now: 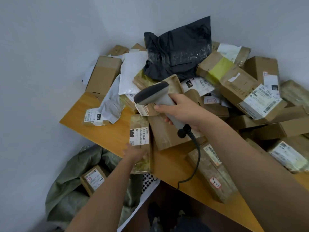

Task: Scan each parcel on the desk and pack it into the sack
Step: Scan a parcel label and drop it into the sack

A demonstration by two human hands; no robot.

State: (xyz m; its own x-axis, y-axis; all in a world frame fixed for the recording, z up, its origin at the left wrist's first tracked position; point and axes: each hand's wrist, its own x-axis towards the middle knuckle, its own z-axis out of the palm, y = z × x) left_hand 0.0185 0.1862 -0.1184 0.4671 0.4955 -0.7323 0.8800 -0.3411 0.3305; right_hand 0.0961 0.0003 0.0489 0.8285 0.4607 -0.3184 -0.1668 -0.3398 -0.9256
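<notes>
Your left hand rests on a taped parcel at the desk edge, fingers laid across its near end; can't tell if they curl under. Label reads "010". Your right hand grips the scanner w/ fingers wrapped round its handle, above the parcel. Sack lies below-left, one box inside.

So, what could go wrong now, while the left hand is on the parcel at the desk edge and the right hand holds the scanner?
1. The parcel under the left hand overhangs the edge of the desk; it may slip down beside the sack, not into it.
2. The cable of the scanner in the right hand hangs across nearby boxes and could drag them.
3. The pile behind looks loose; pulling one parcel may start a slide.
</notes>
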